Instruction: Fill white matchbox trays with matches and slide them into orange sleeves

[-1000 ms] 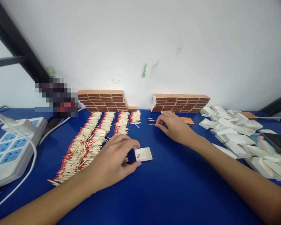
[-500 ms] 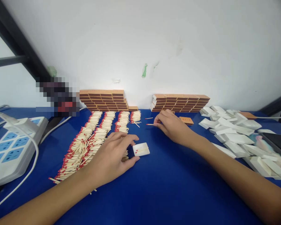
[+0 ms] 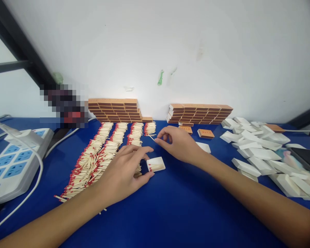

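My left hand (image 3: 126, 168) curls round the left end of a small white matchbox tray (image 3: 158, 162), thumb and fingers at its sides. Several red-headed matches lie inside that tray. Beyond it, my right hand (image 3: 174, 143) has thumb and index finger pinched at the end of a single match (image 3: 151, 137), beside the smallest pile of matches (image 3: 150, 128). Long rows of loose matches (image 3: 93, 162) stretch out behind and to the left of my left hand, which partly hides them.
Stacked orange-brown matchboxes (image 3: 113, 110) stand along the wall, with a second stack (image 3: 200, 113) to the right. Loose matchboxes (image 3: 206, 133) lie before it. White trays (image 3: 258, 151) heap up at right, near a dark phone (image 3: 306, 160). A power strip (image 3: 18, 160) lies at left.
My right hand has moved left from two matches on the blue surface to the match by the small pile. More matches now show in the tray. My left hand stays put.
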Available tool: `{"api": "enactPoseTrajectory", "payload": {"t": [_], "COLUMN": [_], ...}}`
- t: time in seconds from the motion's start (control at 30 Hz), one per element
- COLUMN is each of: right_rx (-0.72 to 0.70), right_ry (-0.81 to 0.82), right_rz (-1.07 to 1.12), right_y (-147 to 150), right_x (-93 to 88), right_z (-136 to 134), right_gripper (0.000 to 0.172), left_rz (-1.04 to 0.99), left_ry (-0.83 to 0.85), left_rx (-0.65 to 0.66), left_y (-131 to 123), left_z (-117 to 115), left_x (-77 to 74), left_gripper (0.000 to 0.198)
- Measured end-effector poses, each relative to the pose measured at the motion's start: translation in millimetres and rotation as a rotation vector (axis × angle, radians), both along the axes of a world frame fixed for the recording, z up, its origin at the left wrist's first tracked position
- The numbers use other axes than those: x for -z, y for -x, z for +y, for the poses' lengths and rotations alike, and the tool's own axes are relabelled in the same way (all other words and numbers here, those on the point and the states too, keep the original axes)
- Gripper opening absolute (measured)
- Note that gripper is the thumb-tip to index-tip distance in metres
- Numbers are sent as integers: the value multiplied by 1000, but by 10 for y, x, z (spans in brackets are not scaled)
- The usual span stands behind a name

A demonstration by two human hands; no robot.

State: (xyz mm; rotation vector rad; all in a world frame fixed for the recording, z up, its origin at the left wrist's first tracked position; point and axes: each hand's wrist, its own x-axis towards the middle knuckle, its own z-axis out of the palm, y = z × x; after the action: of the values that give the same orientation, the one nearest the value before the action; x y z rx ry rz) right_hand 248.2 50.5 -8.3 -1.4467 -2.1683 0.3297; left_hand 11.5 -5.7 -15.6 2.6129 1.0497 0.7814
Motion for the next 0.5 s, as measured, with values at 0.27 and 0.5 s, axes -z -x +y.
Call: {"api": "enactPoseTrajectory", "payload": {"t": [0.27, 0.5], "right_rx": [9, -66], "right_ry": [71, -68], "right_rz": [-213, -336], "right_y": [-4, -490], "right_x": [56, 85], "right_z": [242, 491], "right_gripper": [13, 14], "left_rz": [1, 4], "left_ry": [-9, -28], "left_rx": [-6, 10], "left_y": [9, 8], "left_z": [-15, -8], "left_x": [-21, -11], "left_gripper": [58, 57]}}
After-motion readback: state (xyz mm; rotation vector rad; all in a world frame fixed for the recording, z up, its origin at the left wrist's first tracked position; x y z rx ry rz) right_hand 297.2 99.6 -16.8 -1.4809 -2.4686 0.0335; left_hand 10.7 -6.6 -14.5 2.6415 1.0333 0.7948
